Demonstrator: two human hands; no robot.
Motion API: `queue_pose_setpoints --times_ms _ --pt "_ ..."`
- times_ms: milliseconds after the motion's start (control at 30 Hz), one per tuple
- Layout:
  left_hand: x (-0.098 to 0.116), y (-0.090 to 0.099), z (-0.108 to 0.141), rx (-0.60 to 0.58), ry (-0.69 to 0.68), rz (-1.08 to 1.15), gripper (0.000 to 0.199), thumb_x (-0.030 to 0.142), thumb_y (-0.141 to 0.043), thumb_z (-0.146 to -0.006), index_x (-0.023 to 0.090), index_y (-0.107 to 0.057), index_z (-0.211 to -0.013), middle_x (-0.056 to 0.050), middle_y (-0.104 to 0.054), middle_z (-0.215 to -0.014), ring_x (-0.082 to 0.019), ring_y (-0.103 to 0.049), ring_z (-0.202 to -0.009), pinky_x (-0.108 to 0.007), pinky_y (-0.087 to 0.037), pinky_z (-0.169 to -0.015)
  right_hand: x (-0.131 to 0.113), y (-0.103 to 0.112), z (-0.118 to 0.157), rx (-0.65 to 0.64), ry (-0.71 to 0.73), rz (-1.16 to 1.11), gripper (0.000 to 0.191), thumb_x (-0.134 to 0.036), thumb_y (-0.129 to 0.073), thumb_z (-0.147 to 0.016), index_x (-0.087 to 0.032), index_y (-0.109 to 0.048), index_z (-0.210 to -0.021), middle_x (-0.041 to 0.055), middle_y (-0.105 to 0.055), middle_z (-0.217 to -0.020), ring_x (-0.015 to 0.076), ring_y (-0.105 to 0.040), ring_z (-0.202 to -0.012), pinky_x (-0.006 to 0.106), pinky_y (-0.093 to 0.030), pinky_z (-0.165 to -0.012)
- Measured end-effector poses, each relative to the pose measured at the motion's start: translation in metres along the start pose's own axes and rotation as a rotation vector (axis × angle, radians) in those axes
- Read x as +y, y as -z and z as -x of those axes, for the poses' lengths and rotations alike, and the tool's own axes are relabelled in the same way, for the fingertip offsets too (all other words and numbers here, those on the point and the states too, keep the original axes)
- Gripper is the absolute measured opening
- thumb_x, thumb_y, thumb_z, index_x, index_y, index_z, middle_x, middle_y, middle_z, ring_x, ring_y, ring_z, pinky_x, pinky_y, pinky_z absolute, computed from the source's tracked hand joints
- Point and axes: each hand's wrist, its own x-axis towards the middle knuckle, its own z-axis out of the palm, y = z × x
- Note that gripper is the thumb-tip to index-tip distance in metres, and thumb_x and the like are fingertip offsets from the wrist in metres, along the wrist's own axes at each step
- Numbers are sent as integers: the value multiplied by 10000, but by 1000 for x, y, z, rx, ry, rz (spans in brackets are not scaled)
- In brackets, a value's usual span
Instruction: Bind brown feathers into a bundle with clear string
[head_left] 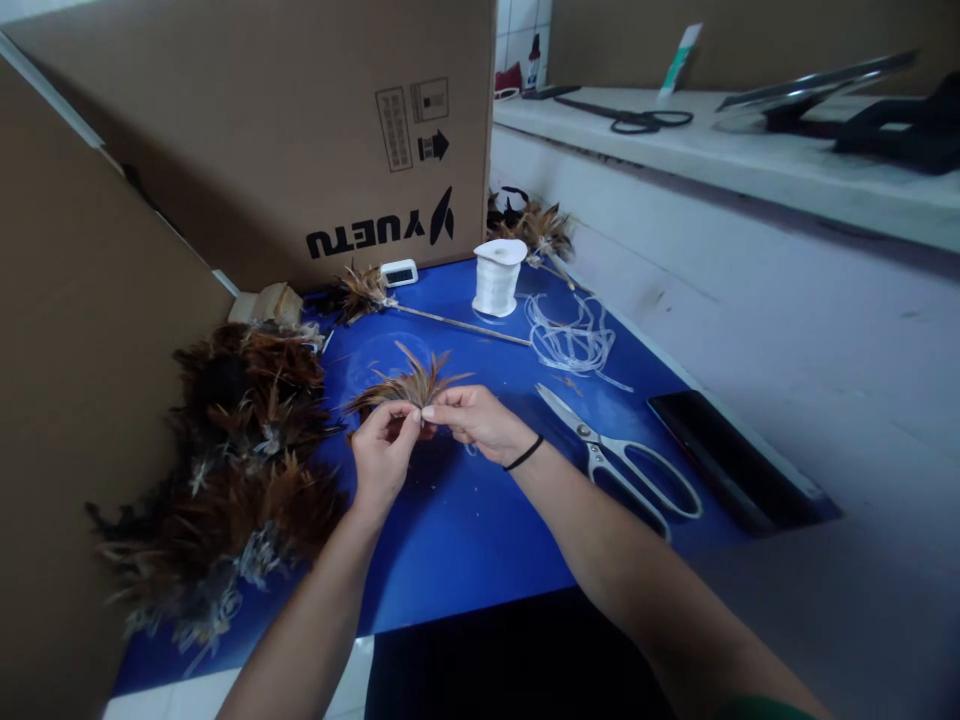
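Observation:
A small bunch of brown feathers fans away from me above the blue table. My left hand pinches its base between thumb and forefinger. Right against it, my right hand also pinches at the base, the two thumbs almost touching. What exactly lies between the fingertips is partly hidden. Silver scissors lie with blades apart, just right of my right hand. A heap of feather bunches with pale tied ends lies to the left of my left hand.
Beyond my hands are a white spool, loose clear strips and a feather-tipped stick. A small white device sits near the cardboard box. A dark phone lies at right, below a ledge holding black scissors.

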Motion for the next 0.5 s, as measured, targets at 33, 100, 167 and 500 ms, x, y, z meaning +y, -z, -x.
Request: queue_pose_setpoints --times_ms 33,100,167,500 --pt "0 0 0 1 -29 -43 121 272 -625 -769 166 -620 -827 -9 -625 -745 -127 -631 -600 -287 -564 -622 0 -1 0 10 0 -4 249 -316 -724 -598 -140 -548 -579 -74 -479 -436 4 -255 -326 181 -116 -327" --pt "-1 0 1 14 -123 -133 104 255 -604 -787 167 -614 -842 -14 -618 -763 -121 -624 -623 -271 -554 -620 1 -2 0 28 -6 -11 245 -312 -721 -597 -141 -546 -581 -84 -449 -419 3 -237 -327 181 -106 -330" --pt "-1 1 0 29 -253 -241 77 225 -600 -790 166 -618 -836 -23 -608 -802 -119 -616 -673 -254 -542 -625 2 -2 0 36 -24 -19 227 -304 -709 -607 -139 -554 -594 -88 -432 -412 3 -220 -330 181 -99 -334" --pt "-1 4 -2 -11 -669 -510 167 67 -609 -750 172 -621 -879 -54 -631 -916 -130 -627 -828 -245 -543 -698 0 3 0 26 -140 -33 102 -201 -625 -672 -145 -562 -615 -108 -317 -355 17 -189 -340 169 -114 -345"
